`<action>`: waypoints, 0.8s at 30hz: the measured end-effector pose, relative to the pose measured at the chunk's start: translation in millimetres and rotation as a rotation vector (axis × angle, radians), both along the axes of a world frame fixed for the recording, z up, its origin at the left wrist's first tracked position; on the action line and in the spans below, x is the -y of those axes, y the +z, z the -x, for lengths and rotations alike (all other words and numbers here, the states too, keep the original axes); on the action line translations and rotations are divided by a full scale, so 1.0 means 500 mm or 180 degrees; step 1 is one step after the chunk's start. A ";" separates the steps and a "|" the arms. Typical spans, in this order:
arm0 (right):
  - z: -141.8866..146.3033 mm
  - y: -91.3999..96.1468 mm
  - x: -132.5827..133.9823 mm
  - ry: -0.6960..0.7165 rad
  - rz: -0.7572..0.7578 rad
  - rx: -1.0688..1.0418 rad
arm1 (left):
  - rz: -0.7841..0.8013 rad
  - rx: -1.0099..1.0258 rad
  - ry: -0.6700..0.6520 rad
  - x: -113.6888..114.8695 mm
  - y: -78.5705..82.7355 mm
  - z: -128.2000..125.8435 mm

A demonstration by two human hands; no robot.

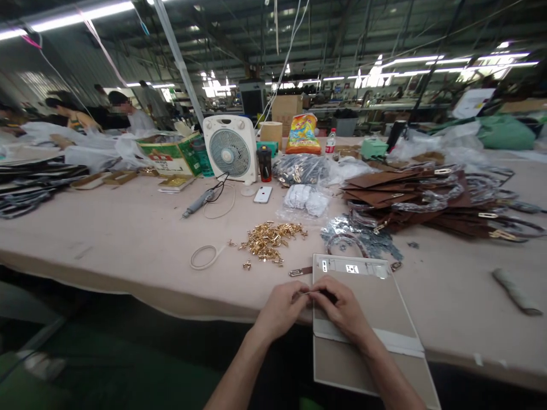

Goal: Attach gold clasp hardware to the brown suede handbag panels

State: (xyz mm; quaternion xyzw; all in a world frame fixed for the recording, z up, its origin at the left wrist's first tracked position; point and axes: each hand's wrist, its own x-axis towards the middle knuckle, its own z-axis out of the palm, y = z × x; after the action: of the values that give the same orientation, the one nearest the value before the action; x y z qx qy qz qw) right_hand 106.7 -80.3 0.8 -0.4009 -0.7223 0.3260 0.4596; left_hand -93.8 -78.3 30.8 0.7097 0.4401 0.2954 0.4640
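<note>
My left hand (281,308) and my right hand (342,310) meet fingertip to fingertip at the left edge of a beige flat bag panel (363,302). Both are closed in a pinch on something small and thin, mostly hidden by the fingers. My right hand is over the panel, whose lower end hangs past the table edge. At its top, clear film covers small metal fittings, and a brown handle (347,238) arches behind it. A strap end with a metal buckle (299,272) sticks out left. Beyond my hands lies a heap of gold-coloured metal fittings (269,239).
A tape roll (203,257) lies left of the heap, with an electric screwdriver (200,203), a phone (262,195) and a fan (231,149) behind. Small grey pieces (380,242) and stacked brown bags (410,193) are at right. A grey-green roll (516,291) lies far right.
</note>
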 end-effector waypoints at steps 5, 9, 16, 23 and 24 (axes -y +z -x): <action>-0.003 0.004 -0.001 0.0012 0.0038 0.0001 | 0.0088 0.0067 -0.0274 -0.016 -0.004 0.008; 0.000 0.002 -0.003 -0.0033 -0.0013 0.0026 | 0.0212 0.0119 -0.0257 -0.026 -0.018 0.010; 0.006 -0.004 0.000 -0.0059 -0.0121 0.0183 | 0.0249 0.0029 -0.0193 -0.027 -0.031 0.014; 0.010 0.000 -0.005 0.0063 -0.0048 0.0246 | 0.0185 -0.0182 -0.0318 -0.034 -0.030 0.021; 0.010 0.000 -0.005 0.0061 -0.0040 0.0254 | 0.0189 -0.0200 -0.0322 -0.035 -0.029 0.022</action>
State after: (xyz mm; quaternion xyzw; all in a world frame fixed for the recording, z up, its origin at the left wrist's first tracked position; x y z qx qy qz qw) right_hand 101.6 -77.8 0.6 -0.4037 -0.7459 0.3096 0.4298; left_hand -104.7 -60.8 16.2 0.7260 0.4266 0.2360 0.4851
